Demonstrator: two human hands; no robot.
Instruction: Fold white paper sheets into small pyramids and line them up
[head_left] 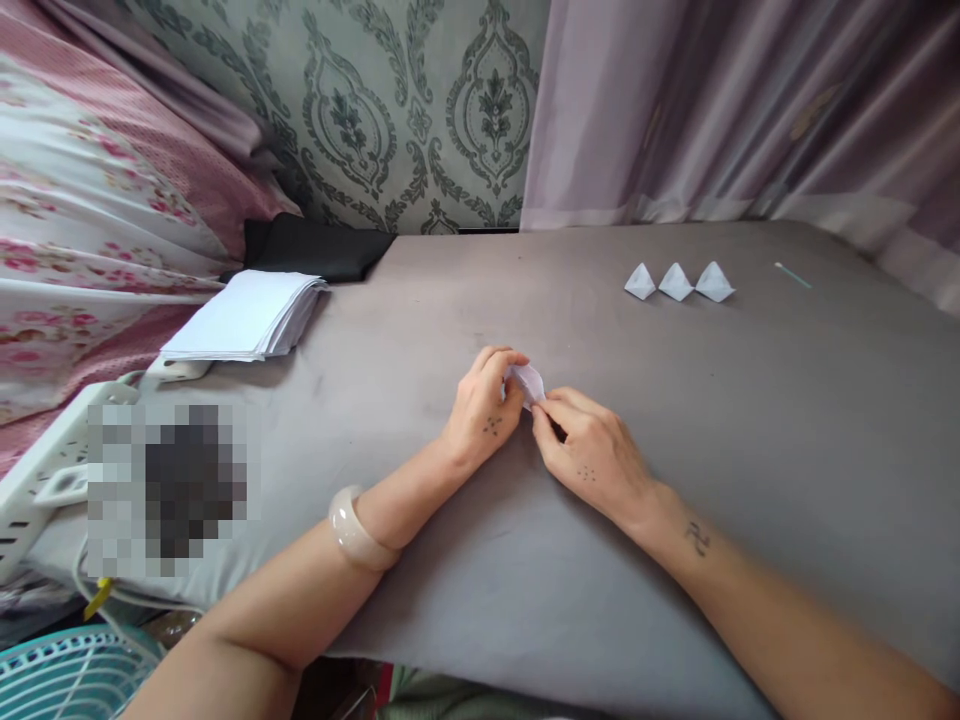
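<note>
The small, pale, folded paper (529, 382), creased and partly hidden by fingers, is above the middle of the grey worktop (450, 300), its one side gripped in the curled left hand (487, 405) while the nearly closed right hand (592, 440) pinches its lower right edge between thumb and fingers.

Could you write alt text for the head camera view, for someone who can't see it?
The left hand and right hand hold a small piece of folded white paper over a grey-covered surface. Three folded paper shapes and a paper stack lie beyond.
</note>
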